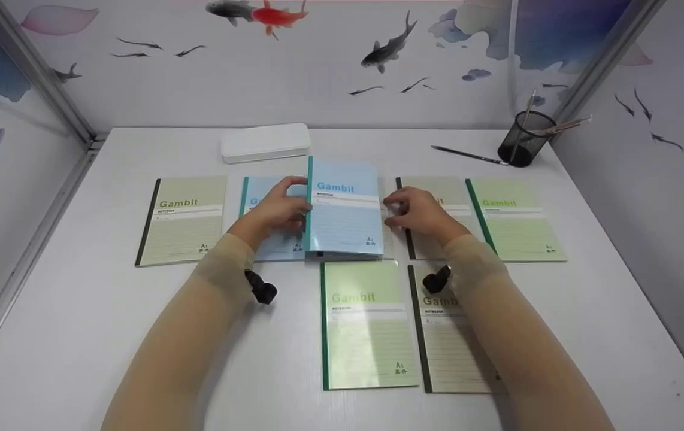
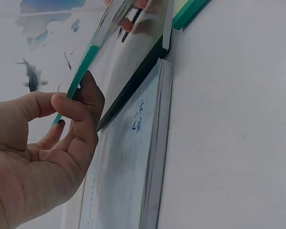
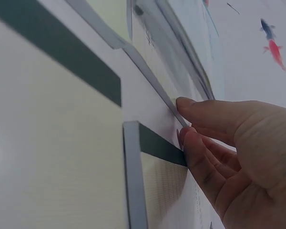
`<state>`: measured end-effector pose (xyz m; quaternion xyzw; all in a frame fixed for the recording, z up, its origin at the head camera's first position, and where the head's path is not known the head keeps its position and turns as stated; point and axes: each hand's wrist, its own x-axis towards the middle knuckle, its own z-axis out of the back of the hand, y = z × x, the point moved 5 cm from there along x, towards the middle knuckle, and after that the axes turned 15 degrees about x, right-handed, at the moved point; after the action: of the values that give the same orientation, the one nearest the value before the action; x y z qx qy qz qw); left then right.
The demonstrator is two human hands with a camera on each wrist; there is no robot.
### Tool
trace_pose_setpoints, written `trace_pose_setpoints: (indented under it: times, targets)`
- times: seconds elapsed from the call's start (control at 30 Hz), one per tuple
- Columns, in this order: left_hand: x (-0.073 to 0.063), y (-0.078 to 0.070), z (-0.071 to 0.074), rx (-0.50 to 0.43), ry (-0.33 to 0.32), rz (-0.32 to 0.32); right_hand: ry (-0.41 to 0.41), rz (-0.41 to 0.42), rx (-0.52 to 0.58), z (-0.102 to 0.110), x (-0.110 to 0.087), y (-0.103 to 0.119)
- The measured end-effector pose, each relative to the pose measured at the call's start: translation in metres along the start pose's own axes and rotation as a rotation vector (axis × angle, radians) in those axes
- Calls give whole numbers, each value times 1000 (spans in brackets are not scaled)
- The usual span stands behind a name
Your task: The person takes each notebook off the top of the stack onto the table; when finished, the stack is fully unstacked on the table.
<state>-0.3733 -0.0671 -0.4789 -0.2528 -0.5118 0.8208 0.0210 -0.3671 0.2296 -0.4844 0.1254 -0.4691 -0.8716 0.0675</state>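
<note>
My left hand grips the teal spine of a blue notebook, whose cover faces up. This notebook is raised at a tilt over a beige notebook with a dark spine, hiding most of it in the head view. At the beige notebook's right edge, my right hand pinches with thumb and finger, as the right wrist view shows. A second blue notebook lies flat under my left hand. Beneath my right hand is another beige notebook.
At the row's ends lie a beige notebook and a green notebook. In front are another green notebook and a beige notebook partly under my right forearm. Behind stand a white case, a pencil and a mesh pen cup.
</note>
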Motion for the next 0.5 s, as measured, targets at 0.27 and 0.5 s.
trace_pose_setpoints:
  times: [0.27, 0.5]
  targets:
    - [-24, 6, 18, -41, -30, -2, 2, -39, 17, -3, -1, 1]
    - [-62, 15, 31, -8, -14, -56, -13, -59, 19, -4, -3, 3]
